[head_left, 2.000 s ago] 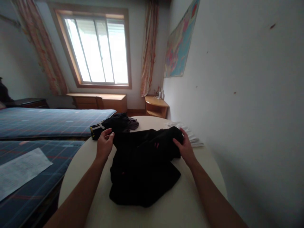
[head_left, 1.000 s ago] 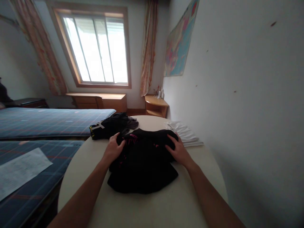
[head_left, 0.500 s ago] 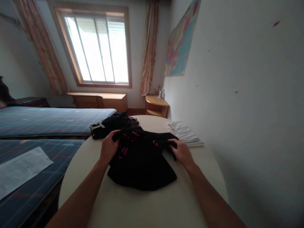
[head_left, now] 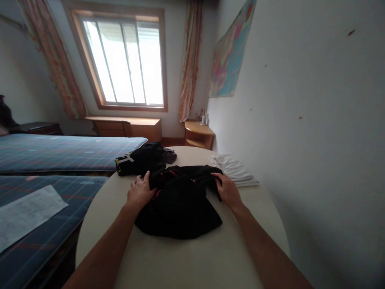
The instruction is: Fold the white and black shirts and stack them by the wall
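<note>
A black shirt (head_left: 180,208) with pink lettering lies on the round cream table (head_left: 192,265), its hem toward me and its upper part bunched. On its left edge rests my left hand (head_left: 140,192), fingers apart with thumb and index finger touching the cloth. My right hand (head_left: 229,192) has its fingers closed on the fabric at the upper right, by the sleeve; its fingertips are partly hidden in the dark cloth. Just beyond the shirt, at the left, sits a pile of dark clothes (head_left: 141,158) with a yellow and grey detail.
Folded white cloth (head_left: 234,170) lies at the table's right edge, near the wall (head_left: 315,168). To the left are plaid mattresses (head_left: 69,154), the nearer one bearing a sheet of paper (head_left: 33,212). A corner shelf (head_left: 200,129) and a low desk (head_left: 144,125) stand behind.
My left hand has loosened from a grip to spread fingers and lies slightly lower. The shirt's upper part is folded over toward me, covering most of the pink print.
</note>
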`<act>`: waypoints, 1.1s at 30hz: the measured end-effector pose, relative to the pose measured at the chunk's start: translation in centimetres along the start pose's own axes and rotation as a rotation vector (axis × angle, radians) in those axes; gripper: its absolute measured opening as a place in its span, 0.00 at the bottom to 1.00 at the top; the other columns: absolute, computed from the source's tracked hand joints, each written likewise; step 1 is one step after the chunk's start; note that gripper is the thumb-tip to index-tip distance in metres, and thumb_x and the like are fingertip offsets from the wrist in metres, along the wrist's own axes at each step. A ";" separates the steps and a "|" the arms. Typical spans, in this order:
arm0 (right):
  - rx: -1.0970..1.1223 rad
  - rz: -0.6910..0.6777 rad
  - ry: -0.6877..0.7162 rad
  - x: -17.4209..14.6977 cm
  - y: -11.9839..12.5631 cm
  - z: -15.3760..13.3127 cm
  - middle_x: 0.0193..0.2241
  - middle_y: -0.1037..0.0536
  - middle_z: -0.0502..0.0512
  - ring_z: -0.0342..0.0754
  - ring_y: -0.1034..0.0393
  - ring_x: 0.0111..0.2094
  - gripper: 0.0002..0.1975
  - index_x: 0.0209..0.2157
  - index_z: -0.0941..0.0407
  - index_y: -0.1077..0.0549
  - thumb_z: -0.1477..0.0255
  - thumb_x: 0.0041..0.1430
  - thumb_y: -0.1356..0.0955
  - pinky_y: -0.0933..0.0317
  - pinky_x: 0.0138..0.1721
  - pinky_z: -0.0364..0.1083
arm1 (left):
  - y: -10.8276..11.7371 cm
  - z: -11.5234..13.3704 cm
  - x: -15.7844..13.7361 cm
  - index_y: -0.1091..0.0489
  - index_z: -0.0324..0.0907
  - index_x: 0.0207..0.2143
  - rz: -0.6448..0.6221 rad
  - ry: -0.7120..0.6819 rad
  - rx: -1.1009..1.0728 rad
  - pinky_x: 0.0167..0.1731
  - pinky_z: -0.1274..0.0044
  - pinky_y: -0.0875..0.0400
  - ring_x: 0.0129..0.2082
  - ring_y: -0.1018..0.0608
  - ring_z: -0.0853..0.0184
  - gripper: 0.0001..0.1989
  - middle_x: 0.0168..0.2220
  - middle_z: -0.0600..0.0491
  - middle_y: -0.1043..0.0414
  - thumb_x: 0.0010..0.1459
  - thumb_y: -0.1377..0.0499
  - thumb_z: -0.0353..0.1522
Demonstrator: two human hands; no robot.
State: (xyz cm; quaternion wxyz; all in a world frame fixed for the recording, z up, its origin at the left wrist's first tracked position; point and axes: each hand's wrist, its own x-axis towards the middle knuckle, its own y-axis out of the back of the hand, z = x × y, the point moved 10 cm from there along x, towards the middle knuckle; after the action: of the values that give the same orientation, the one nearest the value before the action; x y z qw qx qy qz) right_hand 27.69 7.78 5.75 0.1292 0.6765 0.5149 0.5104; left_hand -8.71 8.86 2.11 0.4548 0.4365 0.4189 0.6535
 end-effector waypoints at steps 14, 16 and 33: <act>-0.234 0.210 0.004 12.8 7.9 0.5 0.53 0.27 0.65 0.57 0.31 0.53 0.22 0.57 0.60 0.31 0.74 0.63 0.41 0.39 0.56 0.55 | 8.0 4.7 8.3 0.36 0.39 0.60 0.298 -0.229 -0.396 0.57 0.66 0.35 0.57 0.29 0.55 0.26 0.57 0.42 0.30 0.58 0.42 0.31; -0.274 0.107 0.052 14.0 6.1 0.5 0.61 0.35 0.67 0.60 0.40 0.61 0.25 0.60 0.60 0.33 0.73 0.61 0.37 0.46 0.61 0.58 | 7.3 5.1 9.5 0.43 0.35 0.64 0.270 -0.197 -0.353 0.60 0.62 0.39 0.62 0.35 0.49 0.38 0.63 0.37 0.39 0.52 0.35 0.33; -0.123 -0.316 -0.052 -0.6 -6.5 -3.9 0.42 0.19 0.59 0.54 0.25 0.44 0.16 0.49 0.54 0.25 0.68 0.59 0.32 0.35 0.45 0.50 | -3.0 14.9 -8.0 0.26 0.53 0.49 -0.199 -0.873 -0.277 0.63 0.56 0.50 0.65 0.39 0.52 0.16 0.58 0.52 0.31 0.56 0.38 0.37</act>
State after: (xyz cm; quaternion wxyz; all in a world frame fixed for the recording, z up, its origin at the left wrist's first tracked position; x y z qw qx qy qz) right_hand 20.86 8.78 2.62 0.2623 0.5909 0.5791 0.4966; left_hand 7.77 4.11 1.72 0.7030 0.5636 0.1372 0.4114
